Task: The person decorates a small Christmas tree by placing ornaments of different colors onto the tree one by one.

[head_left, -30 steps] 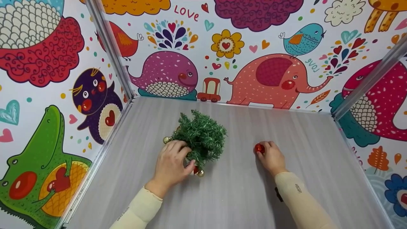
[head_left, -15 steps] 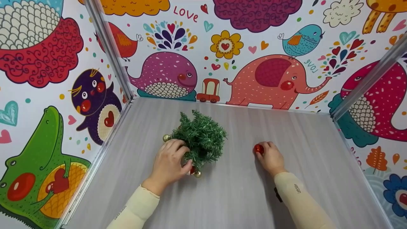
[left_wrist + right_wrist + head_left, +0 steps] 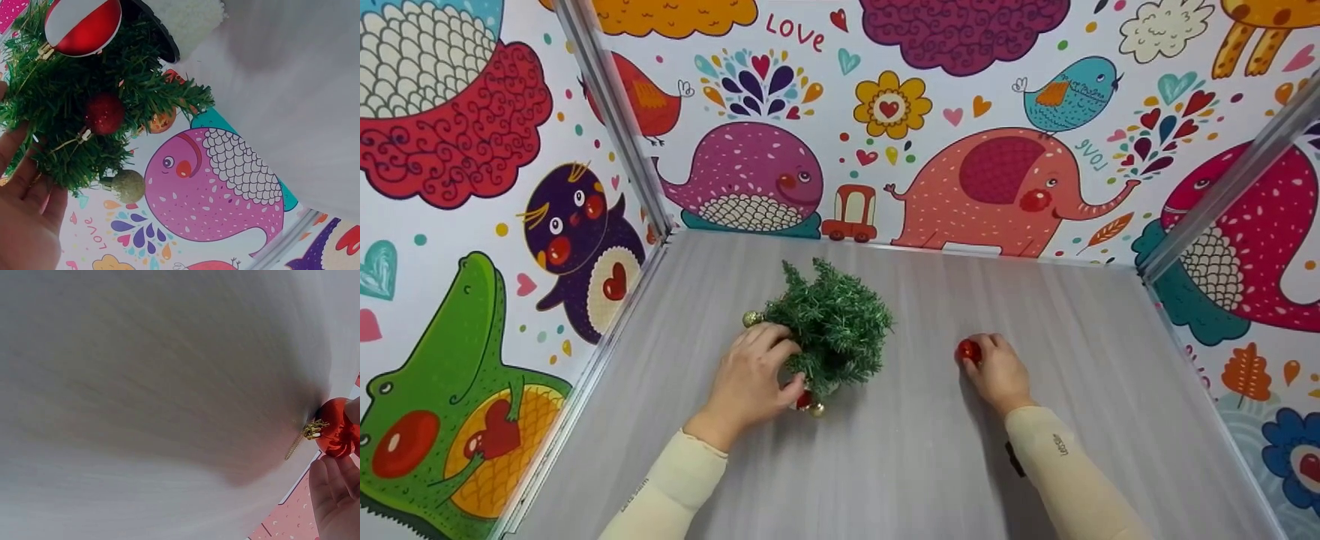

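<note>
A small green Christmas tree [image 3: 840, 319] stands left of the middle of the table. My left hand [image 3: 751, 379] grips its near left side, fingertips among the branches. In the left wrist view a red-and-white bauble [image 3: 84, 28], a red glitter bauble [image 3: 104, 114] and a gold bauble [image 3: 128, 187] hang on it. The tree's black pot [image 3: 167, 48] holds white snow-like filling. Off to the right, my right hand [image 3: 1001, 375] pinches a shiny red bauble [image 3: 969, 350] low at the tabletop. Its gold cap [image 3: 313, 430] and hanging cord show in the right wrist view.
The grey wood-grain tabletop [image 3: 900, 465] is bounded by printed cartoon panels at the back [image 3: 855, 165] and both sides. Metal posts [image 3: 622, 120] stand at the rear corners. A strip of bare tabletop separates the tree from the right hand.
My left hand has shifted slightly left, and the gold bauble on the tree's near side has moved left too, as the tree turns a little. The right hand keeps its hold on the red bauble.
</note>
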`<state>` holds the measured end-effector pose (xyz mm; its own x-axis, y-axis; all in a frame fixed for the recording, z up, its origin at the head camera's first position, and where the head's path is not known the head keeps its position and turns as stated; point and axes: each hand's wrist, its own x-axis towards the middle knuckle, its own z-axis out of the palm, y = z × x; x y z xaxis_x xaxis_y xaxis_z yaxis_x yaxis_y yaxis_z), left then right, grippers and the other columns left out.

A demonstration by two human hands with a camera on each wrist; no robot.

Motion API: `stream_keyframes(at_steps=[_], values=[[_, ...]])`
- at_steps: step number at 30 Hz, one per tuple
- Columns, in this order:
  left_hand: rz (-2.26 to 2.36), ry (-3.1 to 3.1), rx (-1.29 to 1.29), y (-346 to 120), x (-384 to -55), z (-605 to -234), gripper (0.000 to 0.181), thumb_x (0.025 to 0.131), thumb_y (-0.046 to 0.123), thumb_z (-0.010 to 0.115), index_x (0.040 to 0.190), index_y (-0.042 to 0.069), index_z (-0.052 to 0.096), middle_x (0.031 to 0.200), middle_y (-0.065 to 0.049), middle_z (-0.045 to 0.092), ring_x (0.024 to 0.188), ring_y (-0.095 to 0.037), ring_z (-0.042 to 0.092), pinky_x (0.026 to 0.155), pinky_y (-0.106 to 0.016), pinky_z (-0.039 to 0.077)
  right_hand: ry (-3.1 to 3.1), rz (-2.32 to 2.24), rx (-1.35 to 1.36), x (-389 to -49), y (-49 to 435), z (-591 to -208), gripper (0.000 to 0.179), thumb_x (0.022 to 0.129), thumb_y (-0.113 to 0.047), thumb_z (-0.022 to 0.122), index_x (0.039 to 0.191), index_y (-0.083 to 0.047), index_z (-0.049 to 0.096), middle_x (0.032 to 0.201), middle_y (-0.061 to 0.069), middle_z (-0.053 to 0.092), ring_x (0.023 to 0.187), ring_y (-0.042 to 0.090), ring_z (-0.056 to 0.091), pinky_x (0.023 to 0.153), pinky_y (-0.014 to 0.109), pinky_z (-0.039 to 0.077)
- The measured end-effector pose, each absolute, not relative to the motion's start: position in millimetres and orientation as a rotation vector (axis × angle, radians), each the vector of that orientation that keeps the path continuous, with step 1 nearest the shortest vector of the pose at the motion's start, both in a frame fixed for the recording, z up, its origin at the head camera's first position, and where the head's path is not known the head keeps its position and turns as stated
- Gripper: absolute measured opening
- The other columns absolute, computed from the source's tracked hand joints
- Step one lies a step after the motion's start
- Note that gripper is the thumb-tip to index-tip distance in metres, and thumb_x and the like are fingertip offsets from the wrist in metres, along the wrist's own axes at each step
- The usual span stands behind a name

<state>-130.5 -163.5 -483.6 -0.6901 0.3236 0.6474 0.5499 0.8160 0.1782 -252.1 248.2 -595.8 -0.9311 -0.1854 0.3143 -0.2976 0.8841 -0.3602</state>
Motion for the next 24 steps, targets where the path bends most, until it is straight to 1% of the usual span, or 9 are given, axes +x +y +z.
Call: stream_keyframes(at_steps=[9, 19, 24], values=[[-0.482, -2.374, -0.659, -167.5, -133.0, -482.1, 0.025, 0.071, 0.022, 0.075, 0.092, 0.010, 0.069, 0.109, -0.011, 0.064, 0.105, -0.033, 0.060, 0.092, -0.050, 0.049, -2.759, 0.607, 0.375, -252.9, 248.6, -595.0, 0.036, 0.084, -0.015, 0.078, 0.115, -0.003, 0.065, 0.109, 0.019, 0.060, 0.099, 0.039, 0.062, 0.085, 0.053, 0.052], [-0.467, -2.398, -0.654, -167.5, -132.0, -481.0, 0.024, 0.074, 0.025, 0.074, 0.093, 0.011, 0.069, 0.110, -0.009, 0.064, 0.107, -0.032, 0.060, 0.097, -0.048, 0.046, -2.725, 0.594, 0.409, -252.8, 247.6, -594.5, 0.035, 0.081, -0.013, 0.080, 0.111, -0.002, 0.066, 0.108, 0.022, 0.063, 0.099, 0.041, 0.062, 0.085, 0.053, 0.051], [-0.462, -2.395, -0.654, -167.5, -131.9, -481.7, 0.024, 0.074, 0.025, 0.074, 0.093, 0.012, 0.069, 0.110, -0.009, 0.064, 0.107, -0.032, 0.060, 0.097, -0.048, 0.046, -2.758, 0.600, 0.404, -254.2, 248.7, -593.7, 0.036, 0.082, -0.013, 0.080, 0.112, -0.001, 0.065, 0.108, 0.022, 0.064, 0.100, 0.040, 0.062, 0.086, 0.053, 0.051]])
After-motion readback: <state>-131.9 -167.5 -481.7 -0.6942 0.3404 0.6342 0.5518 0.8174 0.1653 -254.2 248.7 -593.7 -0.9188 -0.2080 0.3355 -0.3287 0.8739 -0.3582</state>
